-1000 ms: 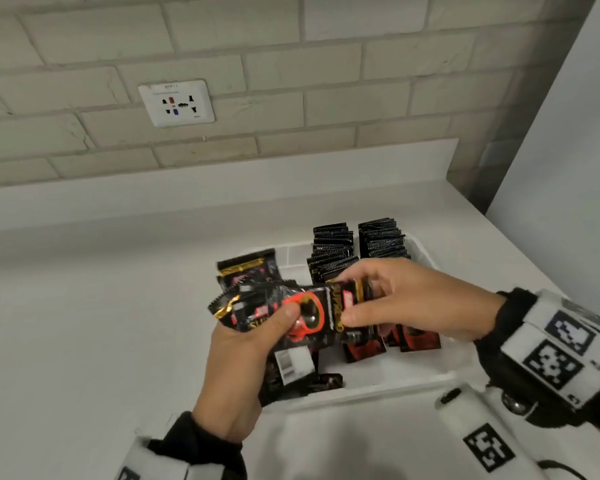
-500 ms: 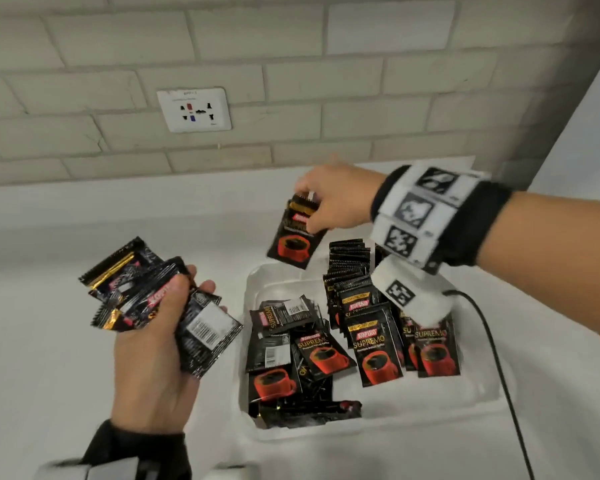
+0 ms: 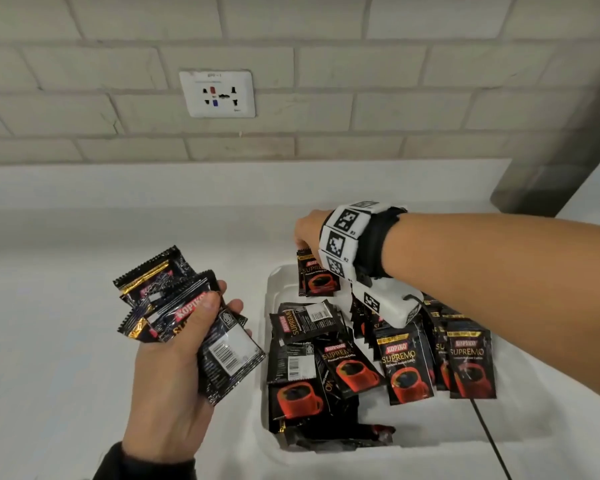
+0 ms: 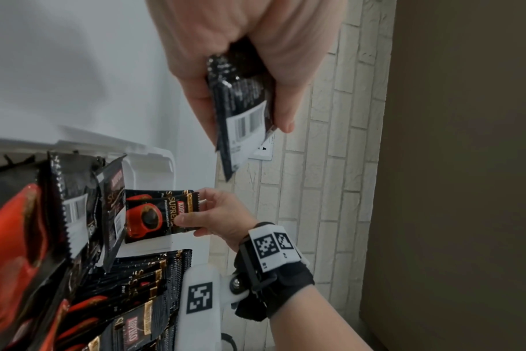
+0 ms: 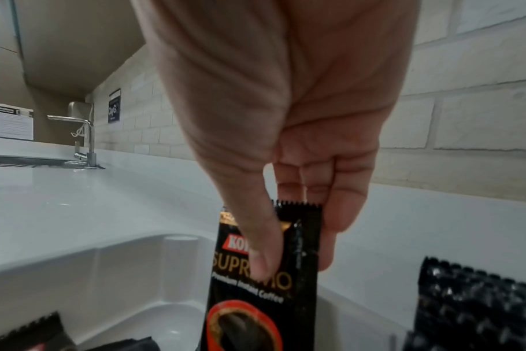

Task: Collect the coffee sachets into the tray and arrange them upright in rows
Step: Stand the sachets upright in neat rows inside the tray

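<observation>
A white tray (image 3: 274,282) on the white counter holds black-and-red coffee sachets: loose ones (image 3: 309,358) lie flat at its left, upright rows (image 3: 465,362) stand at its right. My right hand (image 3: 303,237) pinches the top of two sachets (image 3: 317,278), upright at the tray's far left corner. The right wrist view shows thumb and fingers (image 5: 330,209) on a sachet (image 5: 265,273) above the tray's wall (image 5: 105,273). My left hand (image 3: 201,327) grips a bundle of sachets (image 3: 174,306) over the counter left of the tray. In the left wrist view it holds the bundle (image 4: 243,114).
A brick wall with a white socket plate (image 3: 218,94) stands behind the counter. A black cable (image 3: 489,438) runs from my right wrist across the tray's near right. A sink with a tap (image 5: 84,142) lies far along the counter.
My right hand pulled sachets from the bundle, carried them to the tray's far left corner and lowered them there. My left hand moved left with the rest.
</observation>
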A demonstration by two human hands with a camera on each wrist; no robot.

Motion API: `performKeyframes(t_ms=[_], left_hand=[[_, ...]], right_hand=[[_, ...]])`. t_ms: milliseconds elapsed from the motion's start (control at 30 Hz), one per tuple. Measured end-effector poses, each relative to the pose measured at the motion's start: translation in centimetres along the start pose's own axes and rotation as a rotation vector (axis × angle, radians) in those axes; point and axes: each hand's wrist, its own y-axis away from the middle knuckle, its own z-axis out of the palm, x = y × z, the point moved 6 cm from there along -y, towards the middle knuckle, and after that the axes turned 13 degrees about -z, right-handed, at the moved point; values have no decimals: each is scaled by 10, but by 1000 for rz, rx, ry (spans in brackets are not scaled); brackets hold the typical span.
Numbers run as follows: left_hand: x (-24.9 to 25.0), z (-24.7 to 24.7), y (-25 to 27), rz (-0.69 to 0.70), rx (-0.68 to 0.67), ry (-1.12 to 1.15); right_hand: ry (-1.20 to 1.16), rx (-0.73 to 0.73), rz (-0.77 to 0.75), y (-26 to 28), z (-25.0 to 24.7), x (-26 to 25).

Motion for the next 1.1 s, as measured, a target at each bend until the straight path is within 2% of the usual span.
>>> performKeyframes(t_ms=[67,200,300,400,533,633,667,733,833,967,1033,1100], left_hand=[[-2,2,-3,-31,-31,10],[-10,3,-8,-98,-21,0],[-13,4,-9,-123,-30,33],[-10,5,-9,-104,-51,26],[-11,0,-8,-96,-21,35],[-10,-4,-8,-97,-3,30],[-10,-4,-7,-86,-16,34],[-8,-4,-5,-85,0,9],[-6,-8,-2,-100,6,27],[-15,3,4,-168,-36,25],[-26,16,7,-246,-79,21],[-40,34,12,-303,-162,-28]], right_hand=[[18,-84,21,-4,5,1],[70,-114,51,-3,8,4],[63,26,15,-2,5,8],[-22,22,10,-1,9,15],[-84,135,20,6,2,22],[-142,-16,31,3,3,27],[-141,-15,22,4,0,28],[-142,80,5,9,-13,30],[-213,305,4,39,-43,35],[-532,571,-57,106,-57,31],[-682,586,-103,138,-35,16],[-820,522,-129,159,2,-5]])
